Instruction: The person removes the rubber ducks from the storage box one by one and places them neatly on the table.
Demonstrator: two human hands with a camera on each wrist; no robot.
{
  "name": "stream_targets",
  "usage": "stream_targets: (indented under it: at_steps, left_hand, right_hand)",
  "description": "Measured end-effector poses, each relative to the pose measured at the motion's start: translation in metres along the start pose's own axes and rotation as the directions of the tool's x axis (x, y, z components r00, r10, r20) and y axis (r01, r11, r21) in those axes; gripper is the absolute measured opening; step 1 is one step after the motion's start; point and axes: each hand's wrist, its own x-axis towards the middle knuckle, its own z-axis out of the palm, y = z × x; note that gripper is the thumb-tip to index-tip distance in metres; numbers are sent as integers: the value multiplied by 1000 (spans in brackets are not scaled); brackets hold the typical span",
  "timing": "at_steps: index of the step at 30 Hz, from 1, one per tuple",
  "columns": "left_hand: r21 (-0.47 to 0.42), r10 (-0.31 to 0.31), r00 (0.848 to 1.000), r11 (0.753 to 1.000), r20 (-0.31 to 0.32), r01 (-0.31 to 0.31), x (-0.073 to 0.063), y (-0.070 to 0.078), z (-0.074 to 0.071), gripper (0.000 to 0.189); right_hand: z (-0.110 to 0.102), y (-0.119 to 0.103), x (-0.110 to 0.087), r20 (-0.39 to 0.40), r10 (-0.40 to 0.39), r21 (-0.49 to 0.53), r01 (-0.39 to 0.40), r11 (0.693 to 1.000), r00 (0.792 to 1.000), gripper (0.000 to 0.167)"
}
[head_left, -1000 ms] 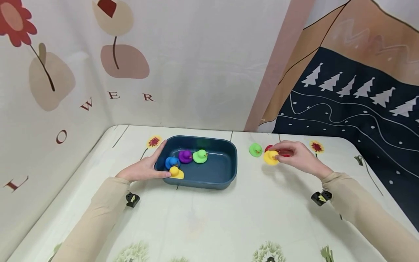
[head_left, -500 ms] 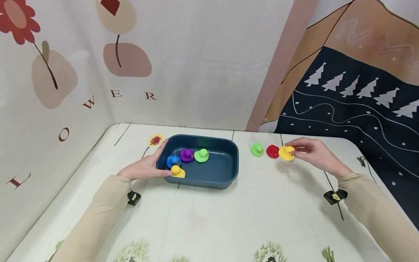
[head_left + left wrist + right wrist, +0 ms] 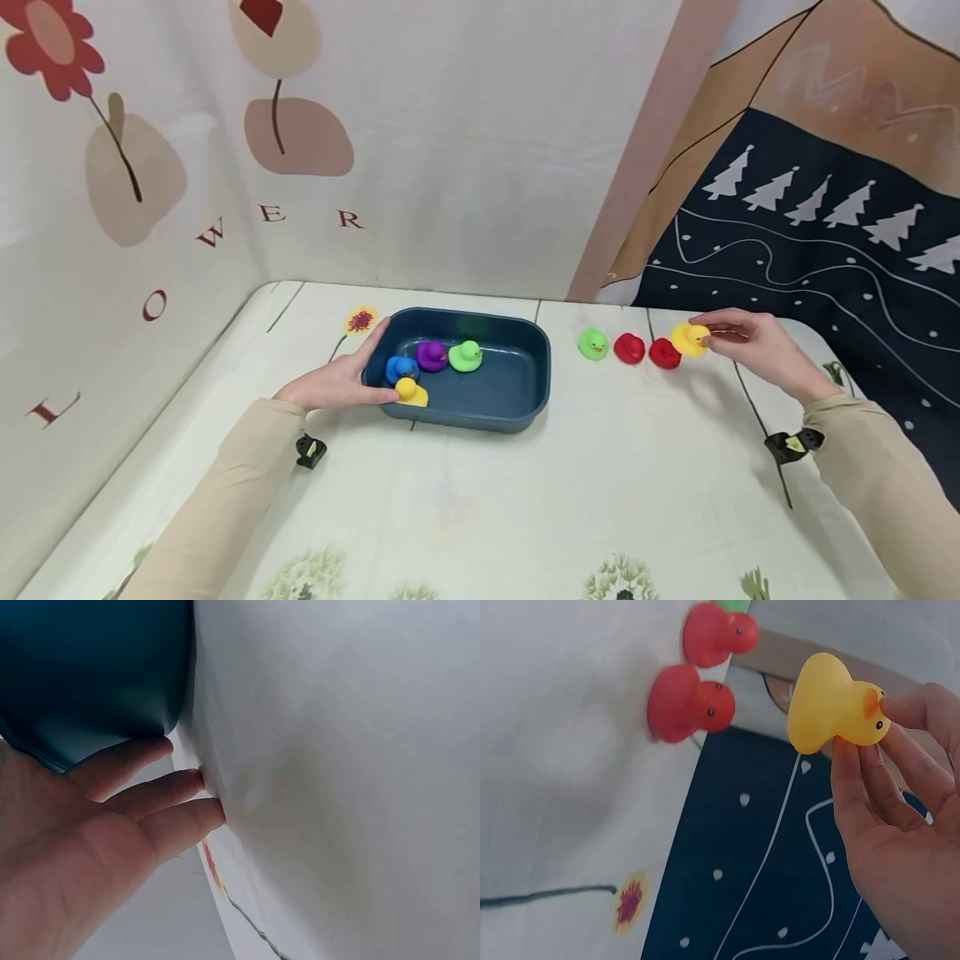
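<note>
My right hand (image 3: 765,346) pinches a yellow rubber duck (image 3: 686,340) by its head, with thumb and fingertips. In the right wrist view the duck (image 3: 821,705) hangs above the table, its beak by my thumb. Two red rubber ducks (image 3: 628,348) and a green rubber duck (image 3: 592,343) stand in a row left of this hand. My left hand (image 3: 330,385) rests spread against the left end of a dark blue tub (image 3: 487,421), thumb over the near rim. In the left wrist view its fingers (image 3: 169,795) lie nearly straight beside the tub's outer wall.
Inside the tub, at its left and middle, sit a blue duck (image 3: 401,369), a purple duck (image 3: 432,356), a light green duck (image 3: 466,357) and another yellow duck (image 3: 411,393). A printed cloth covers the table (image 3: 480,508); patterned curtains (image 3: 465,167) rise behind it.
My right hand has carried the yellow duck rightward past the red ducks, bringing both into sight. My left hand stays at the tub. The head view has shifted slightly.
</note>
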Motion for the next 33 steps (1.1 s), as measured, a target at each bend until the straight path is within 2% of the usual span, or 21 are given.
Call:
stream_targets:
  at_steps: [15, 24, 33]
  left_hand:
    - [-3, -9, 1000, 1000, 4, 9, 0, 0, 0, 112]
    - [-9, -6, 1000, 1000, 2, 6, 0, -1, 1, 112]
    - [1, -3, 1000, 1000, 0, 3, 1, -2, 1, 112]
  right_hand:
    - [-8, 22, 0, -34, 23, -1, -23, 1000, 999, 33]
    - [-4, 29, -1, -61, 79, -1, -79, 997, 995, 35]
    - [1, 77, 4, -82, 96, 121, -85, 989, 992, 37]
